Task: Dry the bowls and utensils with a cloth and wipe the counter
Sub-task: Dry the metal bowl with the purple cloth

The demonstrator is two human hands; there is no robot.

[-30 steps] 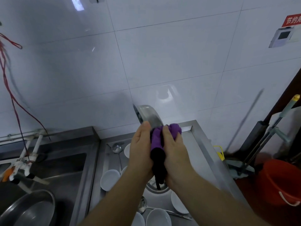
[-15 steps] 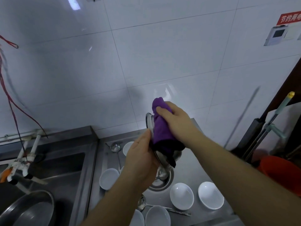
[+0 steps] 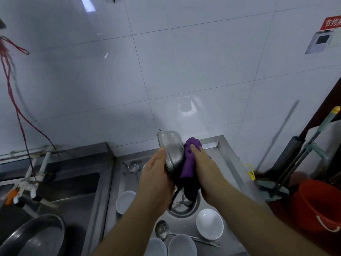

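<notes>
My left hand point(image 3: 156, 177) holds a steel bowl point(image 3: 170, 151) on edge above the steel counter point(image 3: 227, 163). My right hand point(image 3: 203, 170) presses a purple cloth point(image 3: 190, 163) against the bowl's outer side. Below, on the counter, lie white bowls point(image 3: 209, 223), point(image 3: 125, 201), point(image 3: 181, 245), a ladle point(image 3: 162, 230) near the front and another ladle point(image 3: 133, 166) at the back. A round steel drain recess point(image 3: 181, 207) sits under my hands, partly hidden by the cloth's dark end.
A deep sink point(image 3: 55, 191) with a large steel basin point(image 3: 36, 237) and white taps point(image 3: 31, 183) lies to the left. White tiled wall behind. At the right stand a red bucket point(image 3: 317, 204), mop and broom handles point(image 3: 299, 159).
The cloth and my right hand have slid down from the bowl's top rim to its right side. The bowl's upper half now shows bare.
</notes>
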